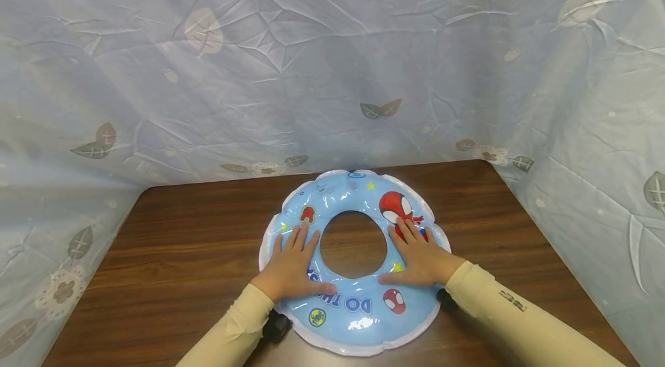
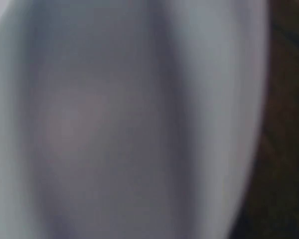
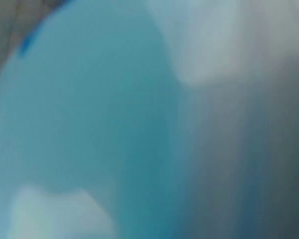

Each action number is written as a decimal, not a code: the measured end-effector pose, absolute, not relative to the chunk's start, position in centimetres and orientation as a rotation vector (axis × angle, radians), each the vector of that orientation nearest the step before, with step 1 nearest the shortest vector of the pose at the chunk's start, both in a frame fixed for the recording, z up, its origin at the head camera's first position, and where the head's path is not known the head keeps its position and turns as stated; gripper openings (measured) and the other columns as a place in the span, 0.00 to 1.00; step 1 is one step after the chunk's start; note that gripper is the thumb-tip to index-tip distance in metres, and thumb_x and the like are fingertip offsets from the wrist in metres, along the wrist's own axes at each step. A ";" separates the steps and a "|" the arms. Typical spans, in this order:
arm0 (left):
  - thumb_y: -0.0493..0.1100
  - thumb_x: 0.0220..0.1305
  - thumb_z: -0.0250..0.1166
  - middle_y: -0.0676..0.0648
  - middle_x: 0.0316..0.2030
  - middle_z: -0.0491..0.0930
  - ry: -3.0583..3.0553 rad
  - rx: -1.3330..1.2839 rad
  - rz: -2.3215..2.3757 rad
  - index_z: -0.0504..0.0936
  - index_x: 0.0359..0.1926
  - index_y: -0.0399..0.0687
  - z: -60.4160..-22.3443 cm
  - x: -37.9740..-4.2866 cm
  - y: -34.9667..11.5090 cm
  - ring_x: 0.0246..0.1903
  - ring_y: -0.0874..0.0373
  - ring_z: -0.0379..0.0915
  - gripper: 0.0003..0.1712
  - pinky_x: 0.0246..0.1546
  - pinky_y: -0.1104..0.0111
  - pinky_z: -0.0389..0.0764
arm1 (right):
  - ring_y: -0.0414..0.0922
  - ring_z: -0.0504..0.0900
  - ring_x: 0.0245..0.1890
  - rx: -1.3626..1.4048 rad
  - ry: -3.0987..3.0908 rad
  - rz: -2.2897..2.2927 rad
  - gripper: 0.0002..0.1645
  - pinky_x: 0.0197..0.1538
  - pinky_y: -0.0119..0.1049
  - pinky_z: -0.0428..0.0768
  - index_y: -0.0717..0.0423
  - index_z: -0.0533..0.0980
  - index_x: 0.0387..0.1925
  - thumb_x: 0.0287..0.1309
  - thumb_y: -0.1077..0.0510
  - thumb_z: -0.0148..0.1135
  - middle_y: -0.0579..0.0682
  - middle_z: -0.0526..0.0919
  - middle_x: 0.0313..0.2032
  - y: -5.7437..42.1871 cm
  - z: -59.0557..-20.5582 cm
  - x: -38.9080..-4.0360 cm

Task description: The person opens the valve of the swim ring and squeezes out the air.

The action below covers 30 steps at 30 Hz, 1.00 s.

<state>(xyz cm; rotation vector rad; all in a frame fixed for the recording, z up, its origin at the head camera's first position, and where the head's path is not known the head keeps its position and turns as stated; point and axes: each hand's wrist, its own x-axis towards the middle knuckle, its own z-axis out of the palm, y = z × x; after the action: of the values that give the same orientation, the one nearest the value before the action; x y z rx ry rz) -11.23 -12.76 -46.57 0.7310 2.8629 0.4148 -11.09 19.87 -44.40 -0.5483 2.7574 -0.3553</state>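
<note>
A light blue inflated swim ring with a white scalloped edge lies flat on the wooden table, printed with red masked cartoon figures, stars and lettering. On its left side rests my left hand, fingers straight and spread, thumb over the lettering. My right hand lies spread on the right side, its fingertips over the larger red figure. The ring's pale edge fills most of the left wrist view, badly blurred. Blue ring surface takes up the right wrist view, also blurred. Neither hand shows in the wrist views.
The dark brown table extends to both sides of the ring. Behind it and along both sides hangs a grey-blue curtain with leaf and flower prints, close to the table's back edge. Wood shows through the ring's round hole.
</note>
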 end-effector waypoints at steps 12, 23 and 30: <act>0.84 0.47 0.65 0.35 0.82 0.43 2.878 0.735 0.380 0.55 0.82 0.45 -46.3 -11.5 -12.8 0.80 0.34 0.38 0.73 0.74 0.32 0.41 | 0.67 0.43 0.80 -0.568 2.791 -0.350 0.72 0.73 0.75 0.39 0.60 0.52 0.81 0.51 0.17 0.60 0.65 0.47 0.81 19.9 -43.6 -11.4; 0.85 0.50 0.62 0.35 0.81 0.44 2.909 0.734 0.362 0.56 0.81 0.47 -45.7 -11.7 -12.7 0.80 0.34 0.36 0.70 0.72 0.29 0.39 | 0.67 0.43 0.80 -0.554 2.812 -0.341 0.71 0.71 0.77 0.39 0.59 0.53 0.81 0.51 0.17 0.59 0.64 0.49 0.81 20.0 -43.6 -12.0; 0.83 0.51 0.63 0.33 0.81 0.46 2.943 0.736 0.367 0.56 0.81 0.45 -45.1 -12.9 -12.3 0.80 0.33 0.37 0.69 0.72 0.29 0.39 | 0.70 0.45 0.79 -0.550 2.844 -0.311 0.72 0.71 0.77 0.40 0.59 0.52 0.81 0.51 0.17 0.60 0.66 0.48 0.81 19.9 -43.2 -12.9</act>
<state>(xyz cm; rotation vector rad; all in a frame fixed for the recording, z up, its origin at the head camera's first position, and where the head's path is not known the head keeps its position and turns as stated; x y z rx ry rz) -12.86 -12.26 -45.11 0.7358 2.9429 0.3673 -12.90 19.85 -43.16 -0.5501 2.8438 -0.3114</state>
